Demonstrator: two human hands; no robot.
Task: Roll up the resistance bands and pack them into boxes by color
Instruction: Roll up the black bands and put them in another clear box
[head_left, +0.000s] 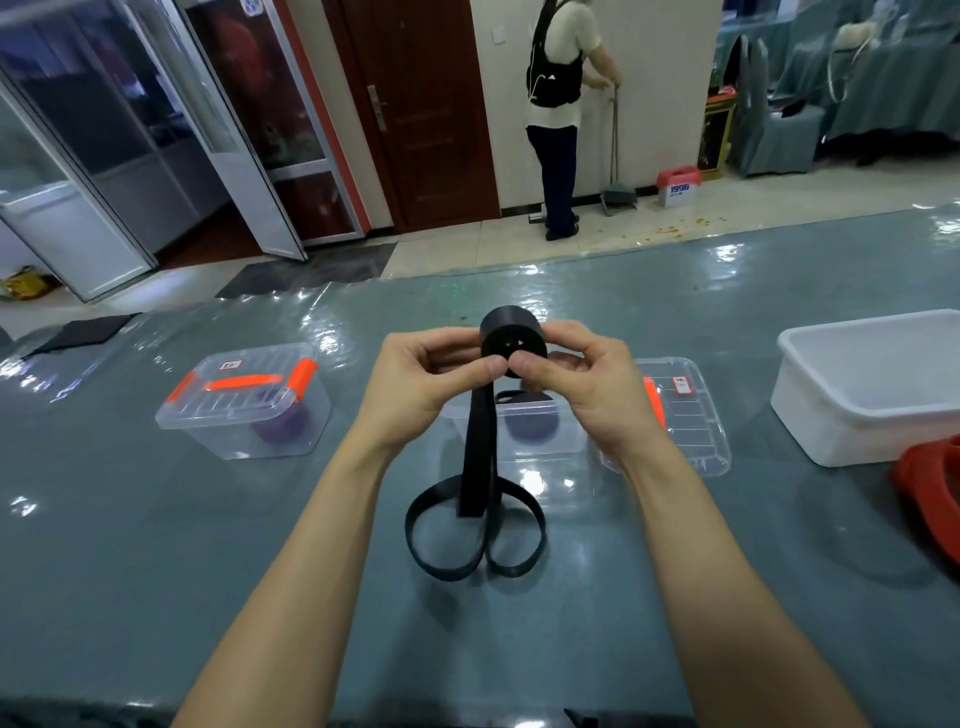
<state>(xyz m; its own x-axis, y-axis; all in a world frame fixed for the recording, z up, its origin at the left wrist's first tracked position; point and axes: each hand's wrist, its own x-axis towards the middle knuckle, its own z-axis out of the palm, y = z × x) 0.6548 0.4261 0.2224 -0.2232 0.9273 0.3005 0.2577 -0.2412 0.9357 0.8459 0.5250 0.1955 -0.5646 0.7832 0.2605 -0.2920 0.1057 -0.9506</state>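
Both hands hold a black resistance band (511, 335) above the table, partly wound into a thick roll. My left hand (421, 384) pinches the roll from the left and my right hand (587, 384) from the right. The loose tail hangs down and ends in two loops lying on the table. Behind the hands stands an open clear box (561, 452) with a dark rolled band inside. At the left sits a closed clear box (244, 400) with an orange handle and a purple roll inside. A red band (930, 493) lies at the right edge.
A clear lid (685, 421) with an orange clip leans by the open box. A white tub (872, 384) stands at the right. The table has a glossy grey-green cover (156, 545). Beyond it, a person (561, 104) sweeps the floor near a door.
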